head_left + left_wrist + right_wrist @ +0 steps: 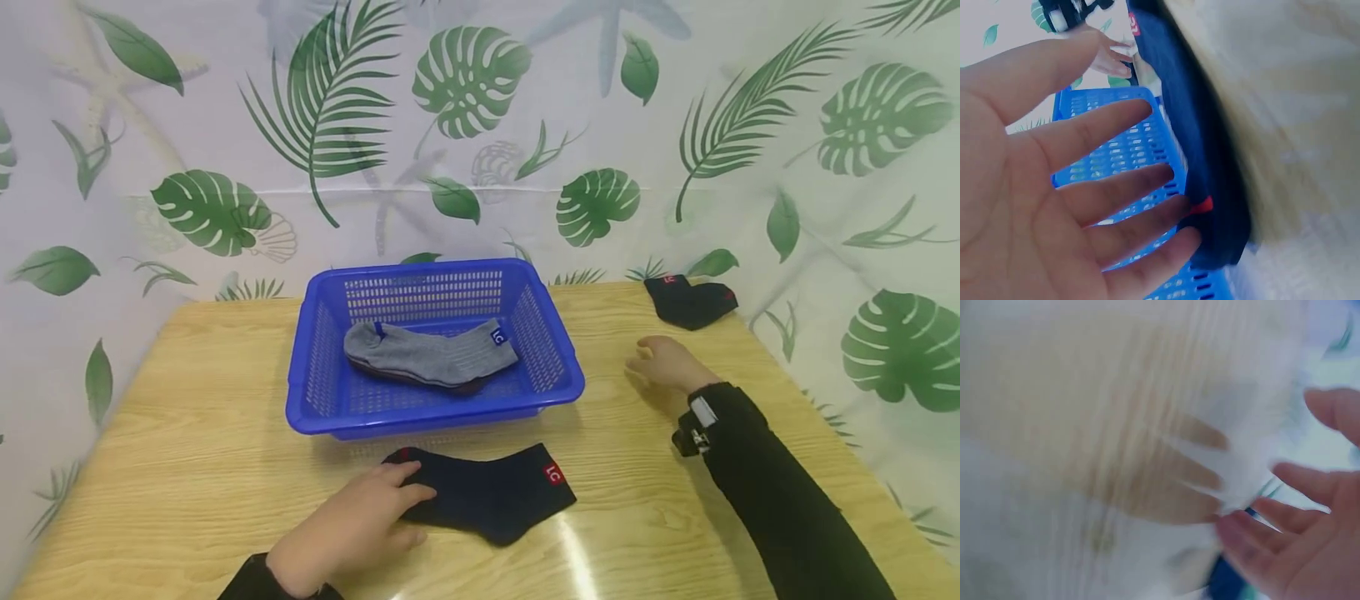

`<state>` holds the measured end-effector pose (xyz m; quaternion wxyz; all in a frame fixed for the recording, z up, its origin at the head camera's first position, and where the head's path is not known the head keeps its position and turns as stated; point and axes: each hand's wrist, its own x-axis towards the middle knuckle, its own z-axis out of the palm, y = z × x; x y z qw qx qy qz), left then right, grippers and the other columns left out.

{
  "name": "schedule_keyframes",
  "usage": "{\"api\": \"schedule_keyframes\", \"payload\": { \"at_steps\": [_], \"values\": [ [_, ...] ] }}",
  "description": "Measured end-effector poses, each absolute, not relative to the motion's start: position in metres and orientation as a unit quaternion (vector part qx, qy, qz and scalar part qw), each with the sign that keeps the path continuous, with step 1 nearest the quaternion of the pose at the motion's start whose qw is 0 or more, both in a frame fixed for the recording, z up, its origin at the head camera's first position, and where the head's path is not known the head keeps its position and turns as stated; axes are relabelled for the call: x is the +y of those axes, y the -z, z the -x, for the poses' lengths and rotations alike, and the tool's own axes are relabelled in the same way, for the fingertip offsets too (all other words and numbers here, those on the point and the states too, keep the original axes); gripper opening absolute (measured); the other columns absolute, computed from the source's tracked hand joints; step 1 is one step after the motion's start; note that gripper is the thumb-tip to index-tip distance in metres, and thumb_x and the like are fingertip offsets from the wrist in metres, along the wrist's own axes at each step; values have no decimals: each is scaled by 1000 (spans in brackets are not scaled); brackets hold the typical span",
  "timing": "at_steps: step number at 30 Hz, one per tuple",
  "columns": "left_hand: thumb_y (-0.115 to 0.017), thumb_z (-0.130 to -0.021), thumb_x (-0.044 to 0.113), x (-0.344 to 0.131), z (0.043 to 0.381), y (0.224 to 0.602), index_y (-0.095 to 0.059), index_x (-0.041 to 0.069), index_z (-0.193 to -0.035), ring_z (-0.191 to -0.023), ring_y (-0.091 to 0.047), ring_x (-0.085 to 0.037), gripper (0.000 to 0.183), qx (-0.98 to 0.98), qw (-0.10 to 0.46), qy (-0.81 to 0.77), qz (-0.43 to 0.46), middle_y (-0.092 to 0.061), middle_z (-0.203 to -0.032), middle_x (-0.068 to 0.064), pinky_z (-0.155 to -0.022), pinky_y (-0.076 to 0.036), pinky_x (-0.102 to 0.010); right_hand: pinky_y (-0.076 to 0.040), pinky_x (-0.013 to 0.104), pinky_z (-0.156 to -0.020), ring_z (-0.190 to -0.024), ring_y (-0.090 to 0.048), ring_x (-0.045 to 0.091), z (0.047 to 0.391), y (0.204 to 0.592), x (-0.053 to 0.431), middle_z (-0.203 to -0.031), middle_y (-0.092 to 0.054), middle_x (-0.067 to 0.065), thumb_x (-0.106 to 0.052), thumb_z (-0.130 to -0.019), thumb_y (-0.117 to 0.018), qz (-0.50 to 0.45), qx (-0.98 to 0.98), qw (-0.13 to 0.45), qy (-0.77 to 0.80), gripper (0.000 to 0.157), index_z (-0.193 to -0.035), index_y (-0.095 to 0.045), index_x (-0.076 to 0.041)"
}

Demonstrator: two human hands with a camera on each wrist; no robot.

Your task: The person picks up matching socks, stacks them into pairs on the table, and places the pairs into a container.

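Observation:
A dark navy sock (487,496) with a red label lies flat on the table in front of the basket. My left hand (360,517) is at its toe end, fingers spread and straight, fingertips right at the fabric. In the left wrist view, the palm of the left hand (1066,181) faces the camera with nothing gripped. Over the table to the right, my right hand (670,365) hovers with loosely extended fingers, holding nothing. The nearest thing to it is a second dark sock (693,304) with a red label, lying folded at the far right corner.
A blue plastic basket (435,414) stands at the middle back of the table (202,450). Inside it, a grey sock (442,354) with a blue label lies on darker socks. A leaf-patterned cloth (495,167) hangs behind and along the sides.

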<state>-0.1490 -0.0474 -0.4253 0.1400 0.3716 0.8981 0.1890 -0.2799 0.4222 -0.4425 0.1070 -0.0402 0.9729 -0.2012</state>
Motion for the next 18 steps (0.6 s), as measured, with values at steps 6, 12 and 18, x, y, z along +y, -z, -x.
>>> {"api": "schedule_keyframes", "payload": {
  "at_steps": [6, 12, 18],
  "values": [
    [-71, -87, 34, -44, 144, 431, -67, 12, -122, -127, -49, -37, 42, 897, 153, -182, -373, -55, -136, -18, -99, -43, -55, -30, 66, -104, -124, -30, 64, 315, 474, 470, -141, -25, 44, -29, -89, -50, -92, 977, 81, 177, 75, -137, -28, 24],
    [-70, -88, 36, -46, 144, 434, -68, 12, -122, -129, -47, -36, 41, 896, 166, -185, -369, -55, -136, -16, -99, -43, -57, -24, 72, -101, -127, -15, 69, 319, 470, 472, -149, -2, 44, -47, -92, -45, -106, 974, 109, 165, 88, -147, -13, 15],
    [-71, -86, 36, -44, 146, 437, -68, 13, -122, -130, -46, -37, 43, 898, 158, -175, -370, -55, -137, -17, -100, -41, -57, -18, 67, -109, -135, -10, 61, 317, 451, 467, -147, -4, 45, -54, -97, -38, -75, 972, 151, 166, 92, -147, -6, 16]
  ]
}}
